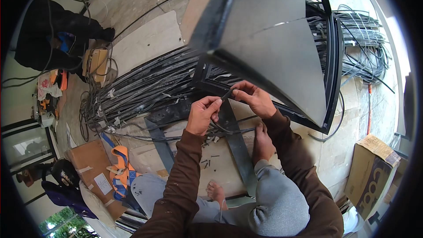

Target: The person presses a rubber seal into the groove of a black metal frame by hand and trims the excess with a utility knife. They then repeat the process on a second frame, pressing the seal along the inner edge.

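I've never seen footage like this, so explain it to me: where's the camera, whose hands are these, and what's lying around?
No machine here: the one picture comes from a camera worn on a person's head, looking down through a wide lens. The brown-sleeved arms are that person's own; they sit barefoot on the floor. The left hand and right hand pinch a thin black strip between their fingers. Under them lies a flat black bar; behind, a bundle of black cables and a large dark panel. An orange harness lies left, a cardboard box right. Another person in black is at the upper left.
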Tool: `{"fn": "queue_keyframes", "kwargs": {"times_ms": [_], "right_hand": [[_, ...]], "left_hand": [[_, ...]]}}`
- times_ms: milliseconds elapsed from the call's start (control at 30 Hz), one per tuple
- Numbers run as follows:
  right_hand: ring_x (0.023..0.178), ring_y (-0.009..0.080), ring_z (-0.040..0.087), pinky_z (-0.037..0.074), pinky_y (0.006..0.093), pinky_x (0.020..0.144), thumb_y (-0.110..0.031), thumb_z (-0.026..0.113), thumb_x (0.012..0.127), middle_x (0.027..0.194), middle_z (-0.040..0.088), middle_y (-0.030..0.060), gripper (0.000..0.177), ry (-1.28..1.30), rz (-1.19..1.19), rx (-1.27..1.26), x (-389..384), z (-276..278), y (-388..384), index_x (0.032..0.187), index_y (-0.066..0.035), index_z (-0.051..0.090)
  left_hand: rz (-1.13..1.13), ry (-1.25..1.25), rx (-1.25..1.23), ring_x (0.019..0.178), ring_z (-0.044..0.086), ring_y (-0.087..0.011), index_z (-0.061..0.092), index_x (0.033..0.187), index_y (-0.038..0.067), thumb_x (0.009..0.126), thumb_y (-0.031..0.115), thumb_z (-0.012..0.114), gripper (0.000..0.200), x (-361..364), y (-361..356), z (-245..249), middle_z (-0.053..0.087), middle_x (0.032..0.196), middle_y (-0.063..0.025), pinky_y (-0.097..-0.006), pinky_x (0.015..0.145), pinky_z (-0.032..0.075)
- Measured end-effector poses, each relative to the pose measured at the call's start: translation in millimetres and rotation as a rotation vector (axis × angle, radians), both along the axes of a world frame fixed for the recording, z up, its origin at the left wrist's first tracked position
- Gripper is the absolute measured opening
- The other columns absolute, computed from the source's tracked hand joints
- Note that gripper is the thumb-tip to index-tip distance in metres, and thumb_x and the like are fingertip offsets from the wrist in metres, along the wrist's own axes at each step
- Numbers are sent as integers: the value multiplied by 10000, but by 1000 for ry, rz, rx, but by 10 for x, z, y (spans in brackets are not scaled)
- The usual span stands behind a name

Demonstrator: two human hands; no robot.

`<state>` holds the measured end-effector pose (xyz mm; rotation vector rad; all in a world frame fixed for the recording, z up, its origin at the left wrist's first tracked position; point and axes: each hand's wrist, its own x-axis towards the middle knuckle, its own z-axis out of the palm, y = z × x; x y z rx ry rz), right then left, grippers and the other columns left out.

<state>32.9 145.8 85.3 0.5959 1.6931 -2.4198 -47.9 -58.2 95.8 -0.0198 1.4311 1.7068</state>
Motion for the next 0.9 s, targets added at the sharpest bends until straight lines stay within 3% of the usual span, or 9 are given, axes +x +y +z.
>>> {"fn": "queue_keyframes", "kwargs": {"times_ms": [167,400,467,533,600,667,733,833,900], "right_hand": [[949,161,606,471,320,899,-343,607,972,975,651,60,330,-248,70,300,228,-134,96,1027,-21,652],[1160,324,562,434,476,998,-249,506,994,1215,623,155,309,22,-54,1556,852,-1648,379,1213,-59,612],[1260,281,510,417,428,1060,-247,500,1019,1366,523,148,427,210,-281,980,932,-1958,403,1391,-43,451],[1277,284,494,406,426,1073,-242,494,1022,1386,510,153,441,209,-288,969,973,-2009,386,1408,-36,438],[1211,331,516,401,469,1038,-233,489,1003,1277,582,171,337,12,-71,1524,893,-1512,329,1265,-38,574],[1295,284,468,392,427,1085,-258,476,1030,1394,499,146,440,184,-291,753,957,-1845,290,1416,-53,423],[1329,261,450,391,408,1105,-264,464,1046,1443,464,133,494,349,-383,561,973,-2236,254,1483,-61,357],[1296,264,472,411,412,1087,-240,465,1044,1408,488,133,452,497,-397,623,883,-2329,234,1451,-57,391],[1261,262,497,434,416,1064,-221,491,1031,1374,512,134,432,428,-422,134,793,-1905,152,1422,-53,421]], "left_hand": [[-99,110,-114,565,485,-41,685,975,-2,934,188,705,195,-77,-4,28,600,731,5,-200,506,385],[-154,-62,-176,630,595,-98,668,1009,6,951,188,676,192,-176,-135,94,634,797,-23,-252,579,505],[-183,-29,-173,638,600,-102,666,1007,2,948,180,677,187,-180,-155,74,636,804,-29,-255,582,508],[-215,-1,-173,644,606,-107,662,1002,0,946,169,676,179,-179,-167,60,639,809,-35,-256,588,512],[-252,19,-171,649,612,-113,656,994,-1,942,158,676,169,-164,-159,43,642,812,-41,-257,596,517],[-280,-24,-167,666,630,-121,641,997,5,938,144,674,155,-132,-151,20,652,824,-48,-256,605,523],[-359,-81,-168,688,649,-128,625,1002,11,935,132,670,145,-98,-145,26,662,838,-54,-255,615,529],[-526,-167,-166,741,677,-145,605,1001,21,939,122,659,131,7,-79,51,677,866,-63,-262,649,541],[-602,-201,-149,794,695,-168,597,989,26,947,126,650,121,92,-37,30,682,890,-70,-277,702,558]]}}
